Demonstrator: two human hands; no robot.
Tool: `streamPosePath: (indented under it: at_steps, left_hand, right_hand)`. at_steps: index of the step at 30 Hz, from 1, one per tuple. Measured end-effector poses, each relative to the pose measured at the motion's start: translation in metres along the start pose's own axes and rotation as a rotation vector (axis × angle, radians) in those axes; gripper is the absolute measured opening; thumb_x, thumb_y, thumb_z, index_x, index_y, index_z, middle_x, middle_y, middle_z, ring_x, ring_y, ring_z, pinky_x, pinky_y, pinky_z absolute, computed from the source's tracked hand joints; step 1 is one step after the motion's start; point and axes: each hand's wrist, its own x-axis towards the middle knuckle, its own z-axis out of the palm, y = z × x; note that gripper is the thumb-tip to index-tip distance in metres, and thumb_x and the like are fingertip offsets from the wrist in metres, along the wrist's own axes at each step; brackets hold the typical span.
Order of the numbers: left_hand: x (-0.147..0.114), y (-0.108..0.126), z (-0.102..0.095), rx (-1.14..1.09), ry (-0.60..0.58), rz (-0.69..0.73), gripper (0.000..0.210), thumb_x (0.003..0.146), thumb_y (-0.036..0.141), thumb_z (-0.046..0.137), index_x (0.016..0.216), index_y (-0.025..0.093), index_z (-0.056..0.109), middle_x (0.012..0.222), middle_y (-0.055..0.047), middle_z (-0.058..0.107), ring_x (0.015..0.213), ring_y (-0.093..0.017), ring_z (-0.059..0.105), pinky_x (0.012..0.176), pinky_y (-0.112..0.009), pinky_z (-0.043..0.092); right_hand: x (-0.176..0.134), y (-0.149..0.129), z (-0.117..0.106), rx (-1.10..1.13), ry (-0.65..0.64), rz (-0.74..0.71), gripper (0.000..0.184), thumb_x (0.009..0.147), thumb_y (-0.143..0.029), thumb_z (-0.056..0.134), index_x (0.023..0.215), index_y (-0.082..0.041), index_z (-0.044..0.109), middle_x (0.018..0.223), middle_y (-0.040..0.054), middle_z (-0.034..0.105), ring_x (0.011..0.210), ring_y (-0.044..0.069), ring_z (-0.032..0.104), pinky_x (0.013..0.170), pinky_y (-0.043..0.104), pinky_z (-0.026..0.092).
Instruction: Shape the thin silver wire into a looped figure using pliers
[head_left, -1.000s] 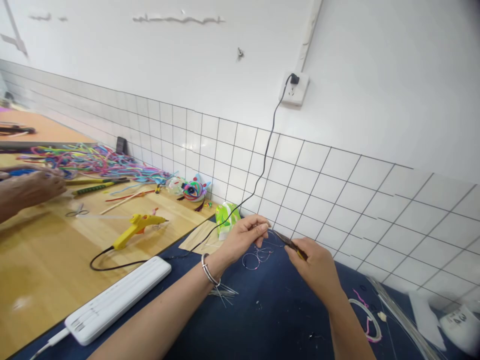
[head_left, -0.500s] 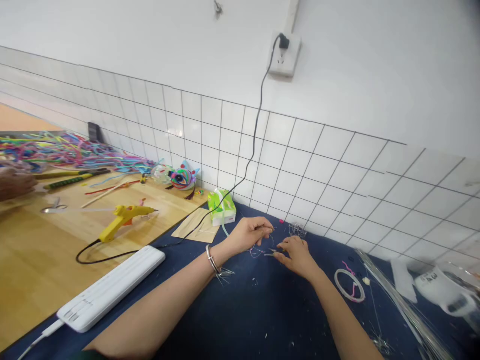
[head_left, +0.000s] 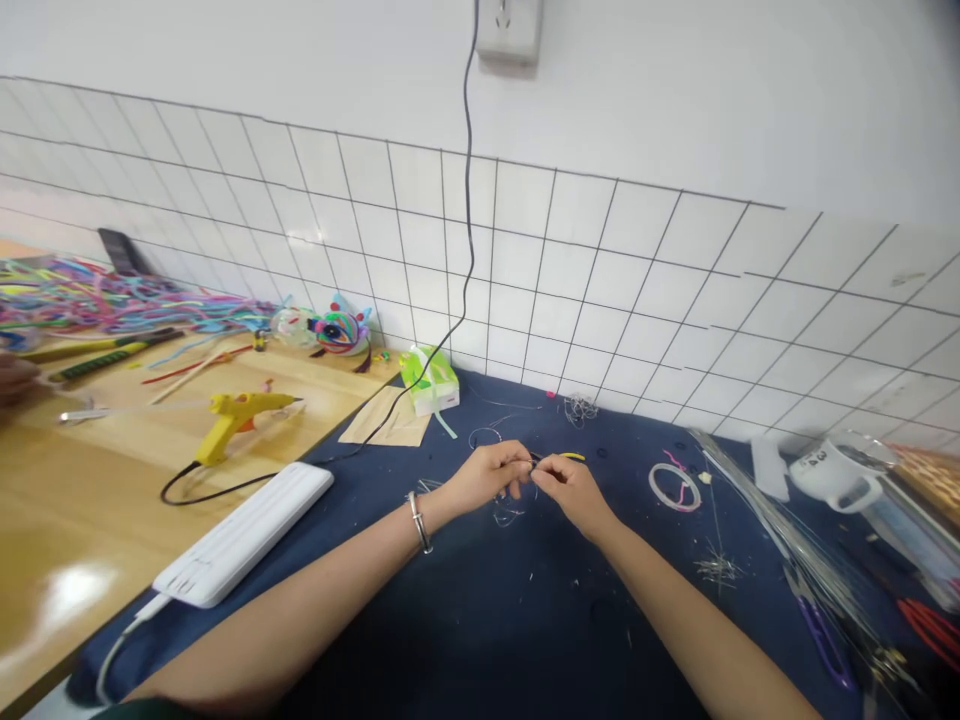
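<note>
My left hand (head_left: 491, 473) is closed in a pinch on a thin wire over the dark blue cloth (head_left: 555, 610). Its fingertips meet those of my right hand (head_left: 576, 492), which pinches at the same spot, where a small dark bit shows. Fine wire loops (head_left: 508, 516) hang or lie just below the fingers; I cannot tell which. A yellow-tipped thing (head_left: 572, 457), perhaps a tool handle, pokes out behind my right hand, mostly hidden. Another curved wire (head_left: 484, 436) lies behind my left hand.
Leftward are a white power strip (head_left: 244, 535), a yellow glue gun (head_left: 238, 415) and a green tissue pack (head_left: 431, 380). On the right lie a white ring (head_left: 673, 487), a wire bundle (head_left: 780, 515), purple-handled scissors (head_left: 821, 635) and a white mug (head_left: 840, 475). Another person's hand (head_left: 15, 378) shows far left.
My hands have come together at the fingertips; before, they were apart, with metal tool tips by my right hand. A yellow-tipped thing now shows behind it. The view has shifted down and right.
</note>
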Motion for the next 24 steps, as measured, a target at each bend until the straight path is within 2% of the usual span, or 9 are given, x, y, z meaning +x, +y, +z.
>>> streamPosePath:
  at_steps: [4, 9, 17, 19, 22, 24]
  left_hand:
    - [-0.014, -0.021, 0.001, -0.104, 0.117, -0.114, 0.022, 0.077, 0.037, 0.051, 0.078, 0.015, 0.055, 0.058, 0.003, 0.05, 0.048, -0.007, 0.047, 0.044, -0.017, 0.038]
    - [-0.014, -0.035, 0.001, -0.267, 0.191, -0.142, 0.022, 0.076, 0.037, 0.053, 0.074, 0.014, 0.054, 0.058, 0.003, 0.048, 0.049, -0.007, 0.044, 0.044, -0.016, 0.035]
    - [-0.007, -0.049, -0.01, -0.442, 0.197, -0.216, 0.023, 0.076, 0.037, 0.056, 0.076, 0.014, 0.055, 0.059, 0.001, 0.05, 0.052, -0.007, 0.046, 0.046, -0.016, 0.036]
    - [-0.007, -0.048, -0.013, -0.505, 0.154, -0.245, 0.024, 0.075, 0.037, 0.058, 0.079, 0.013, 0.056, 0.067, -0.001, 0.054, 0.057, -0.008, 0.05, 0.048, -0.017, 0.038]
    - [-0.007, -0.043, -0.017, -0.642, 0.089, -0.28, 0.028, 0.076, 0.039, 0.057, 0.09, 0.014, 0.058, 0.091, -0.007, 0.057, 0.071, -0.012, 0.056, 0.052, -0.019, 0.043]
    - [-0.008, -0.042, -0.018, -0.702, 0.077, -0.296, 0.03, 0.076, 0.038, 0.059, 0.095, 0.014, 0.058, 0.094, -0.009, 0.058, 0.075, -0.013, 0.058, 0.057, -0.021, 0.045]
  right_hand:
    - [0.002, -0.001, 0.018, 0.016, -0.028, -0.036, 0.016, 0.079, -0.028, 0.048, 0.069, -0.018, 0.057, 0.065, -0.0024, 0.051, 0.062, 0.01, 0.046, 0.06, 0.021, 0.036]
    - [0.011, 0.001, 0.029, -0.001, -0.01, -0.07, 0.017, 0.079, -0.024, 0.047, 0.064, -0.019, 0.053, 0.065, -0.0014, 0.051, 0.066, 0.012, 0.047, 0.066, 0.023, 0.037]
    - [0.026, 0.013, 0.037, 0.02, -0.026, -0.074, 0.018, 0.079, -0.027, 0.048, 0.063, -0.02, 0.053, 0.066, 0.0004, 0.053, 0.07, 0.014, 0.048, 0.074, 0.027, 0.038]
    - [0.026, 0.018, 0.038, 0.033, -0.016, -0.046, 0.018, 0.08, -0.028, 0.047, 0.065, -0.019, 0.054, 0.067, 0.0001, 0.053, 0.068, 0.013, 0.047, 0.07, 0.025, 0.038]
    - [0.023, 0.024, 0.037, 0.048, 0.025, 0.015, 0.02, 0.082, -0.031, 0.044, 0.07, -0.019, 0.054, 0.067, -0.0005, 0.051, 0.064, 0.012, 0.046, 0.063, 0.023, 0.038]
    - [0.02, 0.027, 0.036, 0.054, 0.053, 0.047, 0.022, 0.083, -0.033, 0.043, 0.071, -0.018, 0.055, 0.067, -0.0008, 0.051, 0.063, 0.012, 0.045, 0.061, 0.023, 0.037]
